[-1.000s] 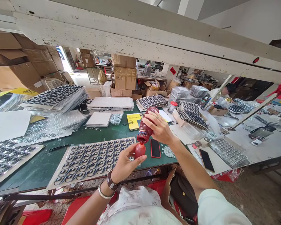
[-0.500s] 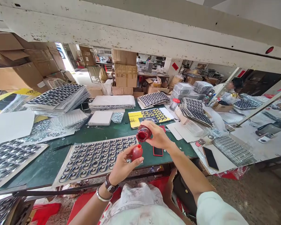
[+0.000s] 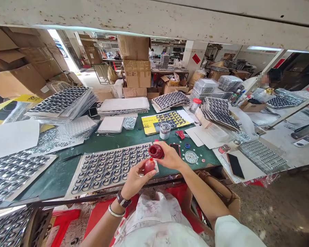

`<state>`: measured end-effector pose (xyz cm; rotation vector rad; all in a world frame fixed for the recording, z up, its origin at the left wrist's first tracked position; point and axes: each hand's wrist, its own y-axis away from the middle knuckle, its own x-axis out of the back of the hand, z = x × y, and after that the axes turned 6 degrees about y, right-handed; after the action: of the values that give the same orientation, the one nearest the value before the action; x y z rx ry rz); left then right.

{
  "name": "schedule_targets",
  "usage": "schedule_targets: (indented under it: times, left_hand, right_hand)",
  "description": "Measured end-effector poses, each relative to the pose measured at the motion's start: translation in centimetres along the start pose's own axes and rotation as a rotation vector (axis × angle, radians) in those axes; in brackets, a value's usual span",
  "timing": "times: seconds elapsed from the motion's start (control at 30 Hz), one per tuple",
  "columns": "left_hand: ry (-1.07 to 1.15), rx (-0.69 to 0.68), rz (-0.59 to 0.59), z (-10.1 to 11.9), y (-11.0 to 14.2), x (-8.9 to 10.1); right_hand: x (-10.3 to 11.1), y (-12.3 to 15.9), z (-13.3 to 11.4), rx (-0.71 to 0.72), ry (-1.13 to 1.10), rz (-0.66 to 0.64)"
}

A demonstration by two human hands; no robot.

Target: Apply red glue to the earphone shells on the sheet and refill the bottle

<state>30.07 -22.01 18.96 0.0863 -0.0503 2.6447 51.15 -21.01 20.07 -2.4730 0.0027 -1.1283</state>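
My left hand (image 3: pixel 137 176) is closed around a small red squeeze bottle (image 3: pixel 149 166), its narrow open neck pointing up. Just above and right of it, my right hand (image 3: pixel 171 156) grips a dark red glass jar (image 3: pixel 156 151), whose open mouth faces me. The jar's rim is close to the bottle's neck; I cannot tell whether they touch. Below and left of both hands lies a sheet of round metallic pieces (image 3: pixel 110 169). Behind the jar stands a small clear cup (image 3: pixel 165 131) with reddish stains. A phone (image 3: pixel 175 149) is partly hidden by my right hand.
A round dish of small discs (image 3: pixel 191 157) and a blue ring (image 3: pixel 187 145) lie right of my hands. Stacked patterned sheets (image 3: pixel 61 104) stand back left, and a black phone (image 3: pixel 235 165) lies on the right. A white beam (image 3: pixel 154 22) crosses overhead; another person sits far right.
The jar has tilted back from upside down over the bottle to nearly upright and has come lower. The bottle stays in my left hand. The cup behind has come into view.
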Motion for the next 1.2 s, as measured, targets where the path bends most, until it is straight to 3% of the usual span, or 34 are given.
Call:
schedule_targets:
  times: [0.37, 0.6, 0.9, 1.2]
  left_hand:
    - [0.052, 0.076, -0.016, 2.2, -3.6, 0.2]
    - [0.093, 0.083, 0.037, 2.0, -4.1, 0.3]
    - [0.040, 0.147, 0.061, -1.0, -2.7, 1.0]
    - [0.028, 0.186, 0.088, -2.6, -1.1, 1.7]
  right_hand:
    - [0.7, 4.5, 5.5, -0.232, -0.096, 0.039]
    - [-2.5, 7.4, 8.4, -0.374, -0.174, 0.047]
    - [-5.8, 10.3, 10.1, -0.442, -0.257, 0.047]
    - [-9.4, 9.8, 10.7, -0.466, -0.249, 0.155]
